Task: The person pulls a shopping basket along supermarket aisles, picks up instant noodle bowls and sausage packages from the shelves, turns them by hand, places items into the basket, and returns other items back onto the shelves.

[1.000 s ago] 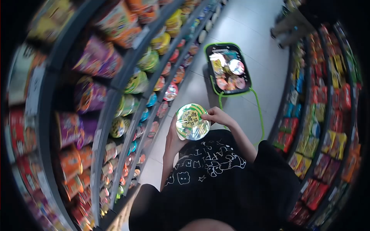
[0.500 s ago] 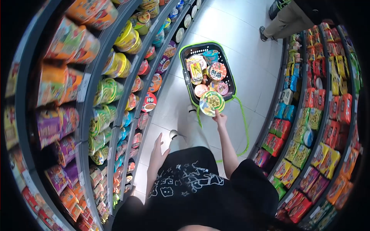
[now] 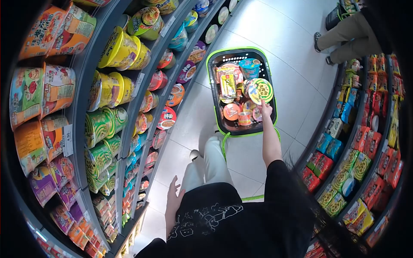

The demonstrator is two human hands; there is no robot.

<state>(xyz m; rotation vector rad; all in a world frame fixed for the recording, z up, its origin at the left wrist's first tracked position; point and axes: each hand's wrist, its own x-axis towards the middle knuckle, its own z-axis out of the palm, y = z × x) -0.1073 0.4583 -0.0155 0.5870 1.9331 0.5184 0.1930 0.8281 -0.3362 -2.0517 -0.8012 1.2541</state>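
My right hand [image 3: 266, 108] reaches into the shopping basket [image 3: 209, 71], its fingers pinching the near rim of an instant noodle bowl [image 3: 260, 90] with a green and yellow lid. That bowl rests among other goods on the basket's right side. Around it lie a blue noodle cup [image 3: 250, 68], a yellow packet [image 3: 228, 86], an orange-lidded cup [image 3: 232, 111] and a small orange cup [image 3: 245, 118]. My left hand [image 3: 173, 198] hangs beside my thigh, fingers apart, holding nothing.
Shelves of noodle bowls [image 3: 103, 127] rise close on my left. Bagged noodles [image 3: 342, 185] fill shelves on the right. Ahead on the right, a person in khaki trousers [image 3: 350, 32] stands near a dark basket [image 3: 333, 18]. The basket sits on the tiled floor [image 3: 297, 86].
My right hand has moved forward and right, bringing the green-lidded noodle bowl from over the basket's near edge to among the goods inside. My left hand stays low at my side.
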